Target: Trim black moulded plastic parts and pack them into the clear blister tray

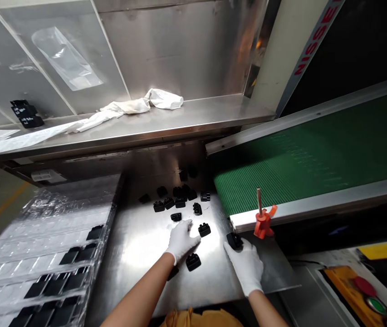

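White cloth lies crumpled on the shelf — a clear sleeve behind; red button apart.

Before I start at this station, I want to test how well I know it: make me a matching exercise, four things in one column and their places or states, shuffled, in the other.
Column 1
1. white-gloved right hand
2. crumpled white cloth
3. orange clamp
4. clear plastic tray

Column 2
A. at the near metal rail of the green conveyor belt
B. left of the steel tabletop, black pieces in some of its compartments
C. holding a small black plastic part
D. lying on the steel shelf

Pairs: 1-C, 2-D, 3-A, 4-B
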Demonstrator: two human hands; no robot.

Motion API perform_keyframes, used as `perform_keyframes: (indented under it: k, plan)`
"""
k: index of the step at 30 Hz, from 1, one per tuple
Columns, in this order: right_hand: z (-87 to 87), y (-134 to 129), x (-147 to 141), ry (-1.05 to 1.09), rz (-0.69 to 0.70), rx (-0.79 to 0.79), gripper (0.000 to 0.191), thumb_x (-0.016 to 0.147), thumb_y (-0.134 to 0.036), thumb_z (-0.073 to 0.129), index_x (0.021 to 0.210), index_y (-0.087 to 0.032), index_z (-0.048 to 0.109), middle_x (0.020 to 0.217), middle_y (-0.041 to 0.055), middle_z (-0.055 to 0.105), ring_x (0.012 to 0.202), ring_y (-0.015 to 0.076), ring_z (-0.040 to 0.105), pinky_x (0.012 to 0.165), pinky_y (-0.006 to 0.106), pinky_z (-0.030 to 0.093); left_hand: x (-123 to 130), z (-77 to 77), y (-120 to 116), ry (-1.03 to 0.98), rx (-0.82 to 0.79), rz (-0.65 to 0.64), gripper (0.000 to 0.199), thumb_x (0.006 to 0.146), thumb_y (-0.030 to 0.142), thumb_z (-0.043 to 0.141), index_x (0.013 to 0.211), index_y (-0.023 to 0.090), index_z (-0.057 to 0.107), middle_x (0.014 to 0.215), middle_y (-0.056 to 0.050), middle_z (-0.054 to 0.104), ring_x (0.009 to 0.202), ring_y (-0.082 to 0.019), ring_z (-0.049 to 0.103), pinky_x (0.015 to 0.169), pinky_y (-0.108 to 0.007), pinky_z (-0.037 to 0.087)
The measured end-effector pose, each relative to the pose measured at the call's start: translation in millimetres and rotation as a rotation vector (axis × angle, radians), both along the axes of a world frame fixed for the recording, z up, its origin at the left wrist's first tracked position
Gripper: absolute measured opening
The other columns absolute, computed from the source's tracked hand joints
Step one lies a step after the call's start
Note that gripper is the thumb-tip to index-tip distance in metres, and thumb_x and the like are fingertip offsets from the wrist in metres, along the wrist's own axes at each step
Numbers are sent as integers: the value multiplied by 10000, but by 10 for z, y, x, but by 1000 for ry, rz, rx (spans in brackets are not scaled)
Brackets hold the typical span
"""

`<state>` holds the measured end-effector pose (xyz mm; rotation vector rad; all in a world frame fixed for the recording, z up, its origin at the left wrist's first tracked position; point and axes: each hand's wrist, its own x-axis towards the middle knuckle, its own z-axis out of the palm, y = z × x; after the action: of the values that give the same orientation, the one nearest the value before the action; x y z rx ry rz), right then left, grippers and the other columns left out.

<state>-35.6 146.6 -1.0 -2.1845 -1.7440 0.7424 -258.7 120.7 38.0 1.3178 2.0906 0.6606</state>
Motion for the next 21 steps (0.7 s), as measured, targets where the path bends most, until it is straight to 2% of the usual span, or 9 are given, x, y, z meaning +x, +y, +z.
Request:
perform_keyframes:
  k: [5, 9, 11, 14, 17, 19, 21]
  plan:
    - [17, 73, -112, 37, -26, -12, 524, 788, -594, 522, 1077, -177, 653, 1082, 195, 657, 1017, 389, 628, 850, 499, 447, 98, -132, 212, 58, -58, -101, 559, 632, 375, 751, 1151, 184, 666, 1112, -114, 647, 1028, -302, 583, 918, -401, 437]
    - [11, 94, -110, 153, -86, -27, 430, 789, -547, 526, 978, -190, 675, 1083, 185, 665, 1007, 393, 623, 872, 522, 429, 145, -145, 282, 42, -64, -112, 373, 690, 391, 712, 1005, 191, 701, 1064, -111, 639, 1027, -309, 573, 930, -425, 416]
    - [36, 80, -115, 263, -108, -40, 401, 776, -536, 552, 943, -194, 679, 1022, 167, 686, 971, 381, 634, 867, 513, 436, 163, -139, 295, -5, -54, -97, 302, 700, 372, 710, 941, 190, 694, 1070, -112, 637, 1044, -312, 565, 954, -436, 401]
    - [95, 21, -147, 517, -116, -64, 380, 750, -508, 619, 967, -200, 672, 950, 109, 719, 938, 310, 658, 860, 425, 472, 184, -118, 285, -144, -39, -53, 235, 725, 336, 695, 910, 197, 657, 1028, -99, 651, 1003, -285, 583, 941, -429, 415]
    - [182, -76, -195, 802, -136, -127, 444, 744, -533, 658, 1006, -175, 668, 932, 85, 731, 879, 249, 672, 770, 343, 507, 202, -40, 231, -379, -40, -16, 227, 790, 371, 650, 920, 193, 599, 912, -84, 662, 855, -233, 616, 816, -383, 475]
    - [280, -147, -226, 965, -163, -189, 485, 767, -573, 640, 1006, -153, 671, 874, 86, 726, 776, 228, 668, 654, 327, 505, 206, 74, 161, -561, -31, -15, 268, 834, 425, 613, 944, 185, 566, 919, -86, 662, 808, -199, 624, 752, -337, 497]
    - [424, -213, -256, 1103, -186, -234, 491, 802, -586, 613, 1024, -151, 669, 899, 95, 725, 725, 200, 653, 585, 306, 484, 198, 237, 61, -716, -17, -30, 323, 868, 479, 579, 977, 176, 559, 960, -86, 651, 798, -167, 620, 716, -291, 501]
